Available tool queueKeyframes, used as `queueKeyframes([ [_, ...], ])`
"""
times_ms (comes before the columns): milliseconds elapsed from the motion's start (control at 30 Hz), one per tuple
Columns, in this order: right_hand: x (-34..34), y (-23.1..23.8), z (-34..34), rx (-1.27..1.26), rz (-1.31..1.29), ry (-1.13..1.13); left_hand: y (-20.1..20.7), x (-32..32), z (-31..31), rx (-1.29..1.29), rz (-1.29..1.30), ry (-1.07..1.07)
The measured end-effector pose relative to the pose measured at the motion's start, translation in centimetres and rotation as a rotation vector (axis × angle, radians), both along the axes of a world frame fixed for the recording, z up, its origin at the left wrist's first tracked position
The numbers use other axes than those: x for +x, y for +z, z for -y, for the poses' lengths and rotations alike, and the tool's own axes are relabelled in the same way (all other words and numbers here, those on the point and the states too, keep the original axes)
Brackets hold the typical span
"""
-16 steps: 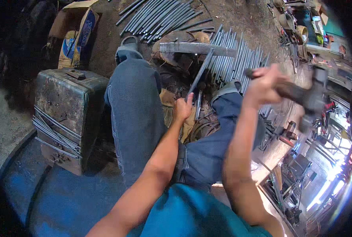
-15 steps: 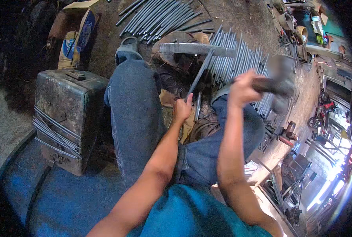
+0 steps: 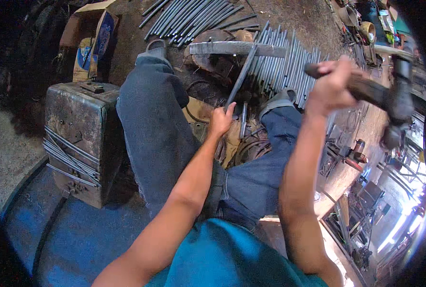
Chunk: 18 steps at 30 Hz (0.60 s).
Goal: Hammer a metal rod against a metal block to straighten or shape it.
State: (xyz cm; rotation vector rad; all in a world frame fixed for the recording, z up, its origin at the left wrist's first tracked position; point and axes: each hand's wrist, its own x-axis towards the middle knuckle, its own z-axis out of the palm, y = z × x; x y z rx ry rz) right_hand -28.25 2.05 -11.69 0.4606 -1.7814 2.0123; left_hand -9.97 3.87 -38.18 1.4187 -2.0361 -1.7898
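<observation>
My left hand [image 3: 221, 120] is closed around the near end of a dark metal rod [image 3: 241, 76]. The rod slants away from me, its far part lying over a flat grey metal bar [image 3: 218, 48] that sits crosswise between my feet. Raised at the right, my right hand [image 3: 335, 88] grips the handle of a hammer [image 3: 399, 100], whose heavy dark head points right and is somewhat blurred. Just beyond the bar, many loose metal rods [image 3: 277, 60] lie side by side on the ground. A short metal piece [image 3: 244, 119] stands near my left hand.
Another pile of rods [image 3: 194, 19] lies at the far side. On the left stands a worn metal box [image 3: 74, 129] with thin rods tied on it, and behind it an open cardboard box [image 3: 91, 43]. A wooden plank [image 3: 356, 153] and clutter line the right.
My right hand has swung the hammer up and to the right, away from the bar. The left hand still holds the rod in nearly the same place. My legs have shifted slightly apart.
</observation>
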Motion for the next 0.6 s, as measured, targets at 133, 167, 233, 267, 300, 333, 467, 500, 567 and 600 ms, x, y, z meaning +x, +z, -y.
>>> queueKeyframes([
  [133,1.9,-13.8,-3.8,1.093,0.095,-0.041,1.2,-1.0,-0.2,0.008,0.034,-0.068],
  [167,0.9,-13.8,-3.7,1.075,0.210,0.006,0.6,-1.0,-0.5,-0.007,0.031,-0.065],
  [233,1.3,-8.3,-0.7,1.005,0.283,0.057,0.3,0.3,0.0,-0.006,0.046,-0.021],
  [267,-1.1,-7.0,-0.9,1.019,0.185,0.032,0.8,-0.4,0.1,0.003,0.012,0.005],
  [300,-2.2,-4.6,-0.7,1.032,0.174,0.068,0.9,0.3,0.0,0.009,0.016,-0.003],
  [333,-1.4,-0.5,0.5,0.893,0.113,0.053,1.2,0.7,-0.2,0.023,0.015,-0.015],
  [467,-0.8,6.8,1.5,0.323,0.088,0.170,1.4,0.4,1.0,0.053,0.042,0.002],
  [500,-0.8,6.8,1.3,0.309,0.006,0.213,0.8,0.3,1.3,0.039,0.053,-0.015],
  [567,0.2,5.2,1.6,0.195,0.091,0.239,-0.2,0.8,1.6,0.021,0.073,-0.022],
  [600,0.7,2.7,1.5,0.125,0.119,0.220,0.3,0.6,1.0,0.000,0.106,-0.027],
])
